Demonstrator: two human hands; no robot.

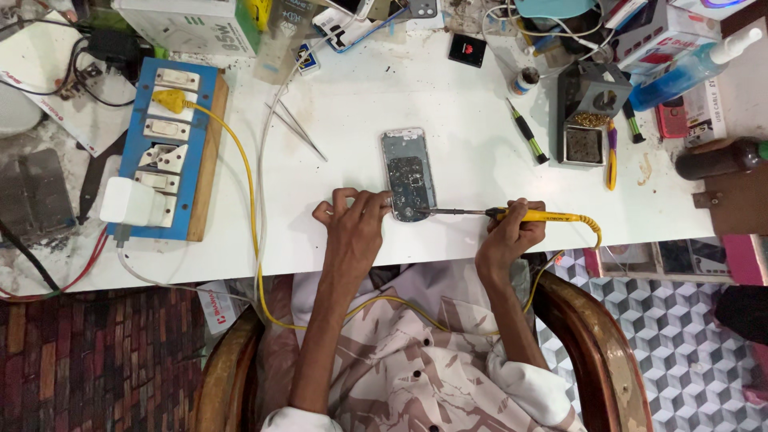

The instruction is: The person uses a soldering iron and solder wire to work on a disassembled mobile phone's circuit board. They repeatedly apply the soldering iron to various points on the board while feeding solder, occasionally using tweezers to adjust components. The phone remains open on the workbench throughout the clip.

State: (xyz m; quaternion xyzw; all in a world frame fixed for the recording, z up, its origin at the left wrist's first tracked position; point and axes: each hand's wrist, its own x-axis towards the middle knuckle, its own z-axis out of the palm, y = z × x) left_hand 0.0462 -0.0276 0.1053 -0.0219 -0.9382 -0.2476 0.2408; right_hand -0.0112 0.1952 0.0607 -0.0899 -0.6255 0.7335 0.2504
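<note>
Soldering iron tip on an opened phone, steadied by the other hand

The opened phone (409, 174) lies flat on the white table (448, 104), near its front edge; the left hand (353, 220) pinches its lower left corner with fingers curled, while the right hand (510, 230) is closed pen-style round the yellow handle of the soldering iron (496, 213), whose tip touches the phone's bottom edge. The phone looks light, stiff and thin, likely to slide on the smooth table and fragile where its board is bare, so its outer edges seem the safest hold. The iron is best held by its handle only, well back from the metal shaft, with the yellow cord (240, 176) trailing left toward the blue switchboard (178, 152)
</note>
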